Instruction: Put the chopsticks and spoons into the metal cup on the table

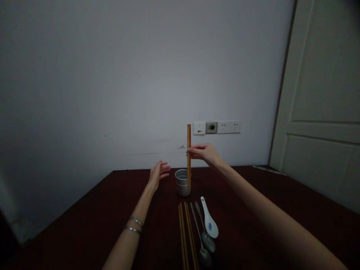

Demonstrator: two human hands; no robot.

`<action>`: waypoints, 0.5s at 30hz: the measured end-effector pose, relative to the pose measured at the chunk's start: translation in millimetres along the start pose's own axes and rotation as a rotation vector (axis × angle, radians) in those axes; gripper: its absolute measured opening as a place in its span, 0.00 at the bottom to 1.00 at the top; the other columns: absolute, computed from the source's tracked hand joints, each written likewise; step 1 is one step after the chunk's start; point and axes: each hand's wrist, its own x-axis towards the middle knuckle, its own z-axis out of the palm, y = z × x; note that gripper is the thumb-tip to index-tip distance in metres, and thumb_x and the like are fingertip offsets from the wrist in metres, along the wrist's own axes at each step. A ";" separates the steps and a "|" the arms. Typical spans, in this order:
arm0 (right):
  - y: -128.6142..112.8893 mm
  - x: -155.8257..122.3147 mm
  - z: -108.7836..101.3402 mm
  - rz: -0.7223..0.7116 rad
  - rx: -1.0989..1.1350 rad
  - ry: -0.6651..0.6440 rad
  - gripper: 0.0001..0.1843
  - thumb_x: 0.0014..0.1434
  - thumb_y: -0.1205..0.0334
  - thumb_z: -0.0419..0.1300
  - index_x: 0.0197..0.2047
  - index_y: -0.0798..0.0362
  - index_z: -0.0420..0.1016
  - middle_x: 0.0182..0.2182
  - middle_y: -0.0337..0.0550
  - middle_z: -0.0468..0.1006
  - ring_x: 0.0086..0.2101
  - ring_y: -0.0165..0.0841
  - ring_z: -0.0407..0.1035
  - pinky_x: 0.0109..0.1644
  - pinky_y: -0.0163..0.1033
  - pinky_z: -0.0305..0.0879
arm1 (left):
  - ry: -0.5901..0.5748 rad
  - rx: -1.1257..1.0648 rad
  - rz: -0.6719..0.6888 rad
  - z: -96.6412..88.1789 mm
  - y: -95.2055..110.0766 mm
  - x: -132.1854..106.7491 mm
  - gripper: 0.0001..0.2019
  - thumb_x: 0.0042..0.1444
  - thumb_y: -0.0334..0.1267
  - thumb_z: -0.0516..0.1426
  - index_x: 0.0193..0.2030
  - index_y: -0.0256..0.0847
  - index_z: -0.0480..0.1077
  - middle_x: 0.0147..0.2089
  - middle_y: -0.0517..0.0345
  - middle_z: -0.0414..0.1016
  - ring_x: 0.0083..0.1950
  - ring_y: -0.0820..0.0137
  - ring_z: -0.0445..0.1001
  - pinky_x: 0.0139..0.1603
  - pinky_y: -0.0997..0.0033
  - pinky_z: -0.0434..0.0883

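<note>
My right hand (pixel 204 153) pinches a pair of wooden chopsticks (pixel 189 135) near their middle and holds them upright. Their lower ends hang in front of the right side of a grey metal cup (pixel 182 183), outside its rim as far as I can see. To the cup's left, my left hand (pixel 159 174) is raised with its fingers apart, touching nothing. Nearer to me lie more wooden chopsticks (pixel 184 232), two metal spoons (pixel 208 242) and a white ceramic spoon (pixel 210 225) with a blue mark.
The dark red table (pixel 98 210) reaches back to a pale wall (pixel 140 93). Sockets and a switch panel (pixel 223 127) sit low on that wall. A light door (pixel 323 131) stands at the right, with a thin pale strip (pixel 268 170) on the table near it.
</note>
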 end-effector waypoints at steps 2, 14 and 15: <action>2.0 20.3 0.9 -0.013 0.012 0.032 0.10 0.38 0.65 0.67 0.25 0.62 0.76 0.24 0.46 0.77 0.25 0.31 0.71 0.32 0.37 0.72 | 0.093 -0.029 -0.100 -20.3 -29.3 10.7 0.17 0.53 0.47 0.51 0.37 0.32 0.69 0.34 0.45 0.75 0.31 0.67 0.74 0.30 0.67 0.72; 65.6 86.8 6.2 0.007 -0.028 0.082 0.08 0.38 0.67 0.66 0.24 0.62 0.74 0.19 0.43 0.76 0.21 0.28 0.70 0.28 0.34 0.71 | 0.213 0.012 -0.095 -51.5 -80.6 21.0 0.13 0.52 0.41 0.51 0.28 0.32 0.67 0.18 0.56 0.69 0.17 0.75 0.66 0.18 0.76 0.66; 70.5 86.9 6.7 0.010 -0.031 0.067 0.08 0.38 0.66 0.66 0.24 0.62 0.75 0.20 0.43 0.76 0.22 0.29 0.70 0.28 0.34 0.70 | 0.208 0.015 -0.079 -51.5 -81.5 20.2 0.13 0.52 0.42 0.51 0.28 0.32 0.67 0.18 0.56 0.69 0.17 0.75 0.66 0.18 0.76 0.66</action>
